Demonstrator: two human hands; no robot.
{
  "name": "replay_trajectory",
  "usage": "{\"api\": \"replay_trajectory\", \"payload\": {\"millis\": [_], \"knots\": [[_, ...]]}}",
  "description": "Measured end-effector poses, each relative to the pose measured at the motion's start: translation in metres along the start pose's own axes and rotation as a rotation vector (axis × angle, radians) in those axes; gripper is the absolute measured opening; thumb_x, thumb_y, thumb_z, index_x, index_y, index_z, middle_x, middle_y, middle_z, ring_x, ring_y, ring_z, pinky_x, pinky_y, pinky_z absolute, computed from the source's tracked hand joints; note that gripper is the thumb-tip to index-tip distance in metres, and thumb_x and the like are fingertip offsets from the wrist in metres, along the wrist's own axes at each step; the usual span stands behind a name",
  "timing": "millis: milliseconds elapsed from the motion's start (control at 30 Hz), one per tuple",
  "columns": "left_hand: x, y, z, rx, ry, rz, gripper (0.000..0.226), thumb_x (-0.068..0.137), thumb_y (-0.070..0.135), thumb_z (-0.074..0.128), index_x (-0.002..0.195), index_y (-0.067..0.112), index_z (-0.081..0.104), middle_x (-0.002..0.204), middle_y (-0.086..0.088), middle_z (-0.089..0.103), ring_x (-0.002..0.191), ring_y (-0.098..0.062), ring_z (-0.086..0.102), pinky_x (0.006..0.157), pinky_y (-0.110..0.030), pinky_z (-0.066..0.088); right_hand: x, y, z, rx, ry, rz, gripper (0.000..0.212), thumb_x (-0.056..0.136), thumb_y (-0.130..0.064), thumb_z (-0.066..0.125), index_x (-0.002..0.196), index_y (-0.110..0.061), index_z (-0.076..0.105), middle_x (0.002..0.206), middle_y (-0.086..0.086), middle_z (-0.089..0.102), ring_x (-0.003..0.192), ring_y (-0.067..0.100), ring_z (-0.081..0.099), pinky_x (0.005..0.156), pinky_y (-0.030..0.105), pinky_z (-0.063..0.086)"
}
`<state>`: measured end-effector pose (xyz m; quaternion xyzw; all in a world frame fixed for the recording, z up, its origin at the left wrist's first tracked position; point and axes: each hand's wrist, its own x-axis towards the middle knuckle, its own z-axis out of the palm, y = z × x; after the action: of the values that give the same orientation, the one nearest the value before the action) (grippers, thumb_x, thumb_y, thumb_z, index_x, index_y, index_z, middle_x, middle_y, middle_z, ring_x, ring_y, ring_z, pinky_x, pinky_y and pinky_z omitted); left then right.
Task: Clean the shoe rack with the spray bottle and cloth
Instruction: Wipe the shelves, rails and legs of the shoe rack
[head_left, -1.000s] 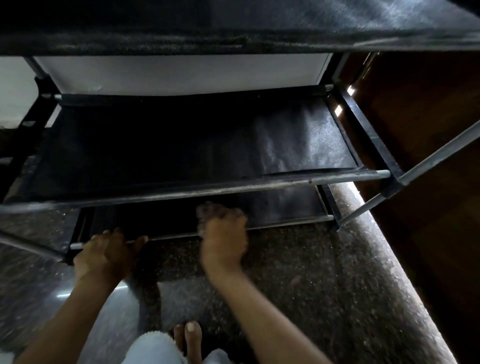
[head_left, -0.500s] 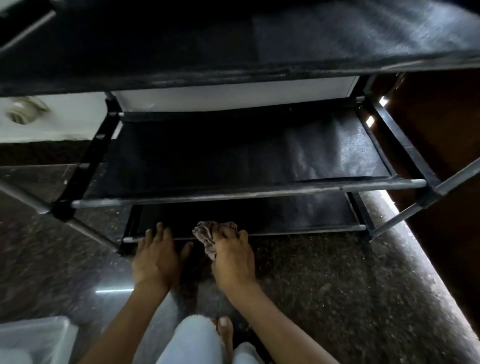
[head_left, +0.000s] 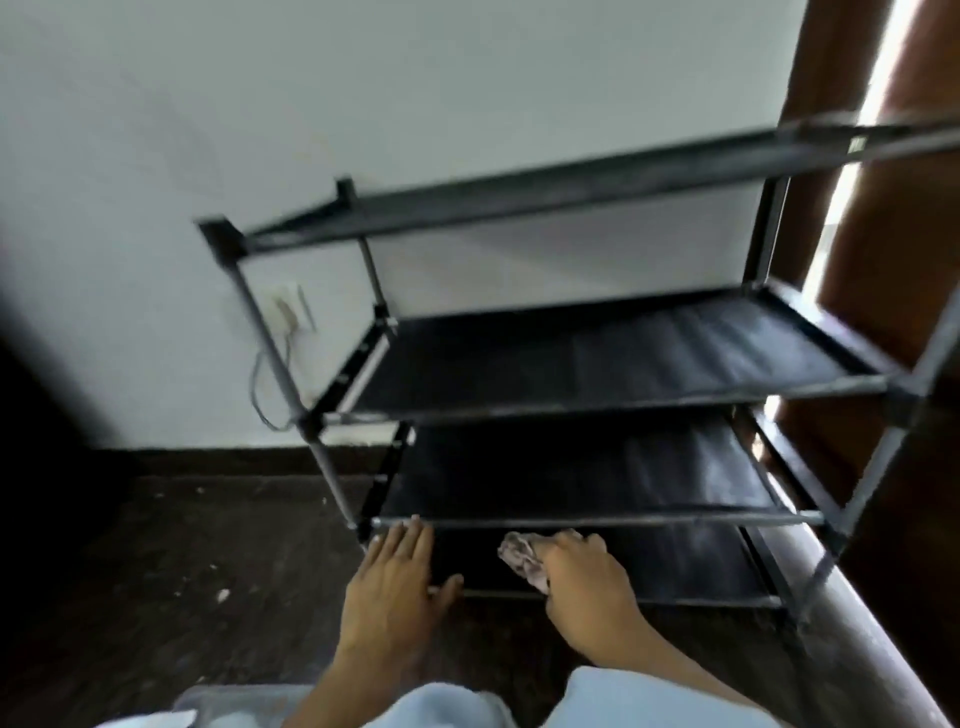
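Note:
A black shoe rack (head_left: 613, 364) with several fabric shelves on grey poles stands against a white wall. My right hand (head_left: 587, 592) is shut on a crumpled grey-pink cloth (head_left: 522, 558) and rests at the front of the lowest shelf (head_left: 691, 566). My left hand (head_left: 395, 587) lies flat with fingers spread on the left front corner of that shelf, fingertips just under the front bar of the shelf above. No spray bottle is in view.
A dark stone floor (head_left: 182, 561) spreads to the left. A wall socket with a hanging cable (head_left: 283, 317) sits behind the rack's left poles. A brown wooden door frame (head_left: 893, 260) borders the rack on the right. A pale translucent container (head_left: 234, 706) lies at the bottom edge.
The view has lifted and pulled back, so the whole rack and the wall show. Both hands have stayed at the lowest shelf's front, the right one still holding the cloth.

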<state>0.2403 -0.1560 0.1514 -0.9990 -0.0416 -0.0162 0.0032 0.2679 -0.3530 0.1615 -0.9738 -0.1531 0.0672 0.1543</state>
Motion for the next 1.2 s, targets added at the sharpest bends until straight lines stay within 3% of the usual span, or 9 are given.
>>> {"api": "replay_trajectory", "payload": {"millis": [133,267,500,633,933,1067,1200], "knots": [[-0.017,-0.01,-0.099,0.002,0.209,-0.015,0.073,0.09,0.06,0.035,0.148,0.017,0.023,0.157,0.0,0.019,0.146,-0.016,0.013,0.117,-0.031,0.011,-0.029,-0.037,-0.084,0.007,0.159,-0.049,0.044,0.085,-0.003,0.05,0.126,-0.02,0.052,0.117,0.005,0.054,0.107,0.026,0.047,0.072,0.031,0.041],[-0.03,-0.025,-0.192,0.024,0.393,-0.065,0.069,0.092,0.057,0.036,0.145,0.013,0.027,0.155,-0.005,0.025,0.144,-0.02,0.02,0.116,-0.035,0.016,-0.051,-0.075,-0.152,-0.022,0.361,-0.157,0.036,0.086,-0.004,0.051,0.118,-0.02,0.056,0.11,0.005,0.058,0.099,0.026,0.049,0.07,0.03,0.037],[-0.026,-0.052,-0.275,0.073,0.448,-0.111,0.068,0.096,0.049,0.035,0.148,0.009,0.017,0.156,-0.007,0.019,0.146,-0.023,0.013,0.119,-0.037,0.015,-0.037,-0.144,-0.218,-0.083,0.601,-0.27,0.043,0.09,-0.013,0.053,0.132,-0.02,0.047,0.124,0.004,0.055,0.106,0.027,0.046,0.084,0.034,0.044],[-0.009,-0.066,-0.293,0.057,0.41,-0.139,0.07,0.095,0.047,0.04,0.148,0.009,0.014,0.158,-0.008,0.012,0.147,-0.022,0.009,0.12,-0.038,0.013,-0.009,-0.189,-0.228,-0.159,0.695,-0.346,0.038,0.094,-0.019,0.049,0.132,-0.021,0.047,0.125,0.008,0.052,0.106,0.029,0.043,0.085,0.035,0.041],[0.044,-0.093,-0.305,0.044,0.304,0.056,0.078,0.093,0.034,0.052,0.15,0.01,0.004,0.159,-0.007,-0.003,0.147,-0.018,0.0,0.119,-0.031,0.007,0.064,-0.248,-0.219,-0.341,0.627,-0.404,0.031,0.095,-0.015,0.045,0.126,-0.012,0.052,0.126,0.01,0.052,0.113,0.033,0.043,0.092,0.038,0.038],[0.059,-0.091,-0.297,-0.021,0.307,0.061,0.071,0.091,0.032,0.056,0.147,0.009,0.019,0.159,-0.005,0.012,0.146,-0.016,0.009,0.117,-0.028,0.013,0.067,-0.234,-0.227,-0.312,0.581,-0.38,0.038,0.094,-0.028,0.05,0.129,-0.017,0.048,0.131,0.007,0.05,0.114,0.03,0.042,0.093,0.039,0.037],[0.063,-0.098,-0.297,-0.096,0.33,0.024,0.055,0.09,0.024,0.058,0.139,0.014,0.036,0.15,-0.002,0.035,0.137,-0.02,0.035,0.105,-0.035,0.035,0.055,-0.191,-0.238,-0.284,0.606,-0.308,0.039,0.091,-0.027,0.051,0.13,-0.025,0.05,0.132,-0.001,0.051,0.107,0.027,0.044,0.089,0.035,0.038]]}}
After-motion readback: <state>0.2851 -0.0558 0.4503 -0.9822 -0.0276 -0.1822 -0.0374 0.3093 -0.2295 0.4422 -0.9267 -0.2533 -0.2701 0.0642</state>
